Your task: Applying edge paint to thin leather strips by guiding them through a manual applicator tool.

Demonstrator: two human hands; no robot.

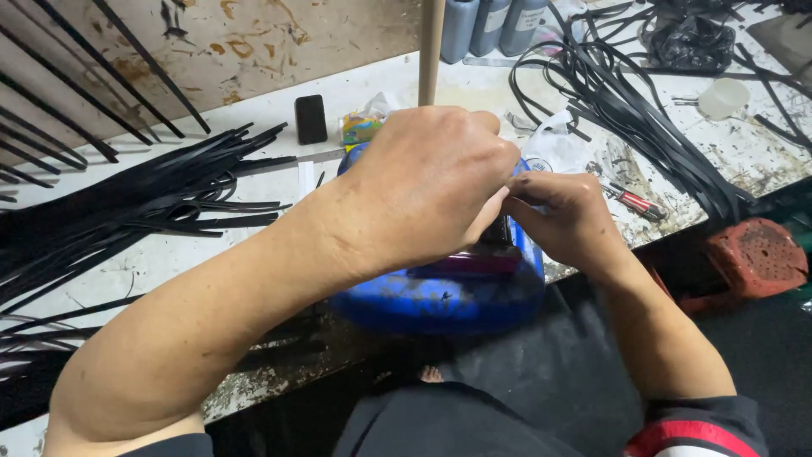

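Note:
My left hand (423, 182) and my right hand (562, 218) meet with closed fingers over a blue plastic basin (440, 300) at the front edge of a stained white table (254, 118). Between the fingertips sits a small dark object (501, 230); the hands hide most of it, so I cannot tell its kind. A purple-pink thing (478, 264) lies inside the basin under the hands. A pile of long black strips (127, 211) spreads out left of my left forearm.
More black strips (626, 93) loop across the table's right side. At the back stand grey bottles (491, 25), a wooden pole (430, 51), a small black block (310, 118), a white cup (723, 97) and a red-handled tool (634, 201). A red brick-like block (757, 254) lies on the floor.

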